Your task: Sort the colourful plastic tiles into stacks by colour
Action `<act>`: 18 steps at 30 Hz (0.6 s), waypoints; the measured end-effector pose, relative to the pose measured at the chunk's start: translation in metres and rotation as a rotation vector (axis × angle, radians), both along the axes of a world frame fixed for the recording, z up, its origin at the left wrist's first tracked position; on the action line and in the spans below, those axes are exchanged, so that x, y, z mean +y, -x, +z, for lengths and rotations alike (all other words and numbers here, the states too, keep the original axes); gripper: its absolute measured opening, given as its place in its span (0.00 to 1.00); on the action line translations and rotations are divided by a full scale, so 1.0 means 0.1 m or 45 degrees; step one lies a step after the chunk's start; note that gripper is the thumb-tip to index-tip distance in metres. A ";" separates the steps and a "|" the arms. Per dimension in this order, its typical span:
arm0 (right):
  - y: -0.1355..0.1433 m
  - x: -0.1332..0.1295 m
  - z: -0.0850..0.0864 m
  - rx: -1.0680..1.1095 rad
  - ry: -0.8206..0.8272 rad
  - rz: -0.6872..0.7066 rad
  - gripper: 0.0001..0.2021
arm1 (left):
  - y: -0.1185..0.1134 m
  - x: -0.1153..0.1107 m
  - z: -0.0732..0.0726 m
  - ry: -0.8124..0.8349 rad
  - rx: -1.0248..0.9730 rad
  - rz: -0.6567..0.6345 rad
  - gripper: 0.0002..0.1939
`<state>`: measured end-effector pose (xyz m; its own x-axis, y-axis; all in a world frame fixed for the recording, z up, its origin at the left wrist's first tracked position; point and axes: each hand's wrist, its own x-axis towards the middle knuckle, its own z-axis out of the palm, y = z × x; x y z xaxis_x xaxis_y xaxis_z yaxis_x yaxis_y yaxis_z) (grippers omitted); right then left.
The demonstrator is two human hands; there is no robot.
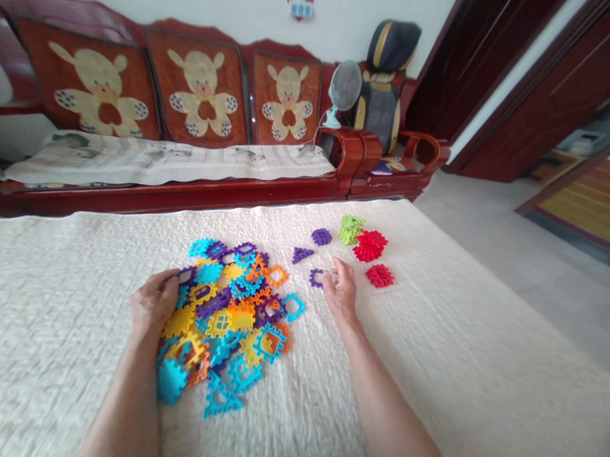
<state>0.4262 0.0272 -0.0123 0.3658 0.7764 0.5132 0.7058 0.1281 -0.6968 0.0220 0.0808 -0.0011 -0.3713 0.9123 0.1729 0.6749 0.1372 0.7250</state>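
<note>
A mixed pile of blue, yellow, orange and purple plastic pieces (pixel 226 319) lies on the pale quilted cover (pixel 98 261). At its left edge my left hand (pixel 154 300) has its thumb and fingers closed on a purple piece (pixel 186 276). Right of the pile, my right hand (pixel 340 286) is beside a purple frame piece (pixel 315 277), fingers apart, its fingertips near the frame's right side. Beyond it lie a purple triangle (pixel 302 255) and a purple square (pixel 321 237). Green pieces (pixel 351 229), stacked red pieces (pixel 370 246) and another red piece (pixel 380 276) lie farther right.
A red wooden sofa (pixel 196 197) with bear-patterned cushions (pixel 202 91) stands behind the covered surface. A small fan (pixel 344 86) is near its right end, beside a wooden armchair (pixel 386 185). Pale floor (pixel 490 215) shows at the right.
</note>
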 end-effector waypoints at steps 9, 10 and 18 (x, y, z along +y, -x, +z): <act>0.27 -0.18 0.14 -0.431 0.535 -0.288 0.34 | 0.03 0.07 -0.08 0.061 -0.004 0.076 0.21; 0.29 -0.17 0.16 -0.457 0.563 -0.298 0.34 | 0.04 0.07 -0.09 0.057 -0.012 0.076 0.21; 0.23 -0.08 0.11 -0.387 0.433 -0.198 0.25 | 0.11 0.12 -0.16 -0.006 0.018 0.117 0.21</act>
